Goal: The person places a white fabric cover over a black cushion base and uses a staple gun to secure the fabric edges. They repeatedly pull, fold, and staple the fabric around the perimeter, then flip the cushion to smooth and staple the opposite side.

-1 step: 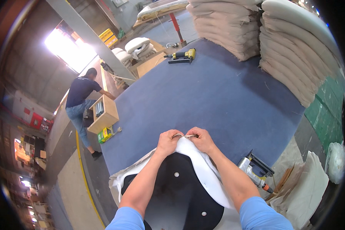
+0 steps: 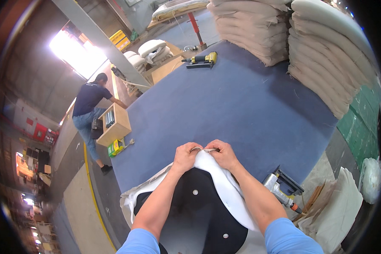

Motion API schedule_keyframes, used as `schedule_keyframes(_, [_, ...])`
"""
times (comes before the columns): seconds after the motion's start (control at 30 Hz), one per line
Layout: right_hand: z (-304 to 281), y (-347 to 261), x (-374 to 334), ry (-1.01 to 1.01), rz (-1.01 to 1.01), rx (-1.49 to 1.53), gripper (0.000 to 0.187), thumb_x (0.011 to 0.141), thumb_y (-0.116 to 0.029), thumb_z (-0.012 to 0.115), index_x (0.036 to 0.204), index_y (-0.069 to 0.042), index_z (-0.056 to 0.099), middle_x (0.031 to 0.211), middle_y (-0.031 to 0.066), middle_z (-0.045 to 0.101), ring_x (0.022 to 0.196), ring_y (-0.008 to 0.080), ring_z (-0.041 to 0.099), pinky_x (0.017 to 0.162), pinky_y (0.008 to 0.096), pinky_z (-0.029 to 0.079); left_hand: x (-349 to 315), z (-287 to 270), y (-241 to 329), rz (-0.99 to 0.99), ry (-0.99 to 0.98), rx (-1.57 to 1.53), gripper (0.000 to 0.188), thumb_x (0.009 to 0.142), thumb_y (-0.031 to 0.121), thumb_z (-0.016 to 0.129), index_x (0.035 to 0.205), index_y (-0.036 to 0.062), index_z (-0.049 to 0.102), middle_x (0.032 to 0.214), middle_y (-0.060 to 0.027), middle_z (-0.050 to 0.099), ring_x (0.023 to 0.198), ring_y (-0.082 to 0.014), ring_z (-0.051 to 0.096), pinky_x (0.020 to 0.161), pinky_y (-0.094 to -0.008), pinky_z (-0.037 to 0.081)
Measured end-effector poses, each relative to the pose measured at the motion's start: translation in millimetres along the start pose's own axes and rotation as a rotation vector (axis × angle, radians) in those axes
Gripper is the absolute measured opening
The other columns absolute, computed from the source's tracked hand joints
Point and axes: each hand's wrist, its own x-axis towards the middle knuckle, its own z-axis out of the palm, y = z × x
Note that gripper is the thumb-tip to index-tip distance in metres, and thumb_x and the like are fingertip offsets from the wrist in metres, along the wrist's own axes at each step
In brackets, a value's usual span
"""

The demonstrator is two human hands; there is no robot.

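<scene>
At the near edge of the blue table, a rounded black panel (image 2: 186, 211) with small round pale spots lies on white padding (image 2: 213, 173). Beige fabric (image 2: 154, 178) runs around the outside of the padding. My left hand (image 2: 185, 157) and my right hand (image 2: 223, 155) meet at the panel's far, narrow end. Both are closed in a pinch on the fabric's edge, left and right of the middle, thumbs close together. Part of the panel is hidden behind my forearms.
A silver staple gun (image 2: 281, 186) lies by the table's right edge, and a yellow-black one (image 2: 201, 60) at the far edge. Beige cushion stacks (image 2: 254, 29) stand far right. A wooden box (image 2: 118, 127) sits at the left edge; a person (image 2: 91, 106) bends beside it.
</scene>
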Motion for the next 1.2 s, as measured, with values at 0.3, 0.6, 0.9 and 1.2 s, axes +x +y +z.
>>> schedule_keyframes(0.3, [4.3,-6.8,-2.0,0.022,-0.007,0.011,0.017,0.087,-0.002,0.069,0.101,-0.004,0.079,0.101,0.0078,0.074,0.089,0.0194,0.07,0.079,0.0331,0.054,-7.3,1.8,-3.4,-0.036,0.038,-0.143,0.014,0.093,0.004,0.068,0.103,0.004,0.077,0.098,-0.0132,0.075,0.09,-0.0254,0.073,0.081,-0.0358,0.056])
schedule_keyframes(0.6, [8.7,-3.7,-9.7,0.044,-0.085,-0.034,0.017,0.09,0.002,0.069,0.103,-0.002,0.079,0.108,0.008,0.075,0.095,0.0181,0.071,0.083,0.0313,0.054,-17.7,11.4,-4.2,0.083,0.152,-0.056,0.016,0.091,0.0,0.064,0.102,0.0034,0.076,0.096,-0.0154,0.074,0.09,-0.0354,0.073,0.081,-0.0418,0.057])
schedule_keyframes(0.9, [10.4,2.4,-19.6,0.101,-0.062,0.041,0.015,0.092,0.003,0.07,0.104,-0.001,0.078,0.109,0.0094,0.076,0.1,0.0196,0.072,0.088,0.0311,0.056,-11.2,11.0,-3.1,0.016,0.045,-0.068,0.021,0.092,0.0,0.063,0.108,0.0032,0.077,0.101,-0.0146,0.078,0.094,-0.0273,0.076,0.085,-0.0367,0.058])
schedule_keyframes(1.2, [12.8,-2.0,-24.4,0.095,-0.121,-0.013,0.014,0.092,0.0,0.073,0.105,-0.002,0.077,0.113,0.0106,0.078,0.1,0.0234,0.075,0.085,0.0338,0.058,-18.5,11.0,-11.1,0.032,0.047,-0.201,0.026,0.091,-0.006,0.059,0.109,0.0013,0.076,0.106,-0.0125,0.08,0.097,-0.023,0.076,0.09,-0.0332,0.057])
